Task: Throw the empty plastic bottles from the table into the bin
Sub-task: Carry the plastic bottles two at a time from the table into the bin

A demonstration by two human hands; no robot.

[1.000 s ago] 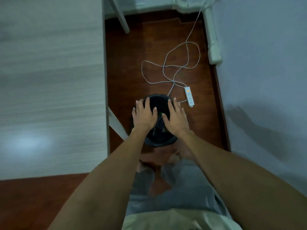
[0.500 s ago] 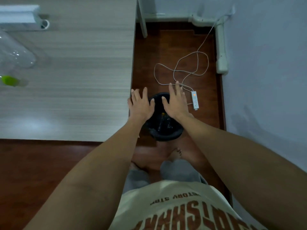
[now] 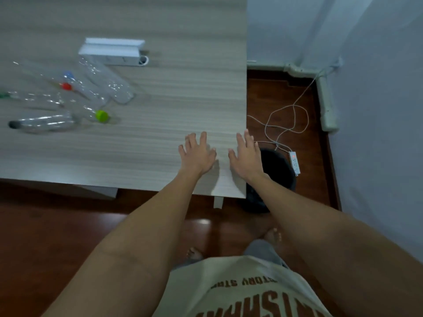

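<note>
Hovering spread and empty over the table (image 3: 160, 138) corner, the left hand (image 3: 198, 154) and right hand (image 3: 247, 159) risk scattering the heaped bottles (image 3: 68, 99) far left, well away from the bin (image 3: 274, 170).

White box (image 3: 112, 51) on table's far side; power strip (image 3: 294, 162) (cord looped), wooden floor (image 3: 45, 225)

The bottles (image 3: 68, 99) lie clustered on the table (image 3: 171, 99) at its far left, a box (image 3: 112, 51) just behind them. The bin (image 3: 274, 170) stands on the floor (image 3: 45, 236) beside the table's right near corner, a power strip (image 3: 294, 162) and cable (image 3: 286, 120) just right of and behind it. Both hands, left hand (image 3: 198, 155) and right hand (image 3: 247, 156), sit spread over that corner.
</note>
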